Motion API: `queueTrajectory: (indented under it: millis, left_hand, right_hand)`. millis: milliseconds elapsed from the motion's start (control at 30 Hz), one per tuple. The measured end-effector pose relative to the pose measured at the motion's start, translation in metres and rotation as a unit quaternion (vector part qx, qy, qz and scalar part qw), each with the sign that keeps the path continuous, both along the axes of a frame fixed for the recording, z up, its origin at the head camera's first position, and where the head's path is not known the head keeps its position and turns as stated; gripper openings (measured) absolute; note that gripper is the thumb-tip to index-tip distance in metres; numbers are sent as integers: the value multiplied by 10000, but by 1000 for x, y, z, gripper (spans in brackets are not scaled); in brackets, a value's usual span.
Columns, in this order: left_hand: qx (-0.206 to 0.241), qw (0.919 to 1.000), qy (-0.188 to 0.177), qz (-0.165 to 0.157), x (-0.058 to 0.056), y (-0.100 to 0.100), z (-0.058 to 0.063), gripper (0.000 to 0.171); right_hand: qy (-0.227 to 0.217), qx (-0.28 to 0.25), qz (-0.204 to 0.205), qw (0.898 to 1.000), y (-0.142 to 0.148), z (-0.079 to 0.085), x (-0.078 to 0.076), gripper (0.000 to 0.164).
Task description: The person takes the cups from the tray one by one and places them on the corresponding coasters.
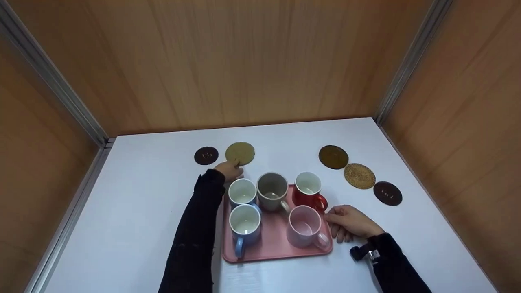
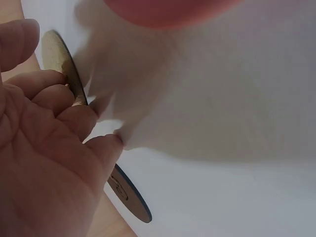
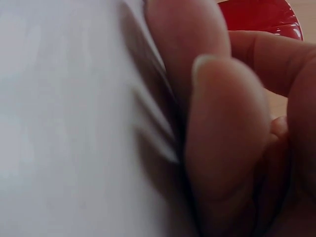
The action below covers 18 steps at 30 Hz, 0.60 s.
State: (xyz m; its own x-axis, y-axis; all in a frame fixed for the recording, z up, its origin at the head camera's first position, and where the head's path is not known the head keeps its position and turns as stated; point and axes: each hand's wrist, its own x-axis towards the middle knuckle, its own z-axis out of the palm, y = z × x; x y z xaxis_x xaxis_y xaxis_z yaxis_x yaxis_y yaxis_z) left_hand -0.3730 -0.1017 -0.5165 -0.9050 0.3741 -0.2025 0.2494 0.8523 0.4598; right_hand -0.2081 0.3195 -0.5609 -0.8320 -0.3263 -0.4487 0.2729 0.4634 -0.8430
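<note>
At the back of the table, my left hand (image 1: 229, 171) reaches past the tray to a tan round coaster (image 1: 240, 151). Its fingers touch the coaster's near edge, and the left wrist view shows the thumb apart from them. My right hand (image 1: 351, 221) rests on the table with loosely bent fingers, their tips at the right edge of the pink tray (image 1: 274, 248). Close by are a red mug (image 1: 303, 199) and a pink mug (image 1: 301, 236). A grey mug (image 1: 266, 201) and two blue mugs, one behind (image 1: 234, 199) and one in front (image 1: 250, 236), also stand on the tray.
A dark brown coaster (image 1: 206, 155) lies left of the tan one. Toward the right lie a brown coaster (image 1: 333, 157), a woven coaster (image 1: 359, 176) and another dark coaster (image 1: 387, 193). Wooden panels (image 1: 252, 65) enclose the white table (image 1: 134, 203) at the back and sides.
</note>
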Motion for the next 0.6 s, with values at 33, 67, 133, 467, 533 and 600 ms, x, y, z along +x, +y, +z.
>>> queueTrajectory:
  millis: [33, 67, 133, 467, 533, 600]
  left_hand:
    - [53, 10000, 57, -39, 1, -4, -2, 58]
    - [182, 9998, 87, -45, 3, -9, -2, 58]
    - [514, 9987, 58, 21, 13, -20, -2, 56]
    - [2317, 9662, -580, 973, 120, -49, -18, 53]
    - [2343, 9658, -515, 982, 142, -44, -20, 51]
    - [2131, 9729, -225, 867, 160, -37, -20, 47]
  right_hand:
    - [33, 18, 4, 10000, 0, 1, -1, 41]
    - [61, 9, 5, 10000, -1, 1, -2, 41]
    - [119, -10, 22, 9999, -2, 2, -4, 42]
    - [38, -48, -109, 9999, 11, 5, -2, 42]
    - [40, -36, -127, 9999, 15, 8, -2, 42]
    - [54, -45, -153, 9999, 18, 10, -2, 42]
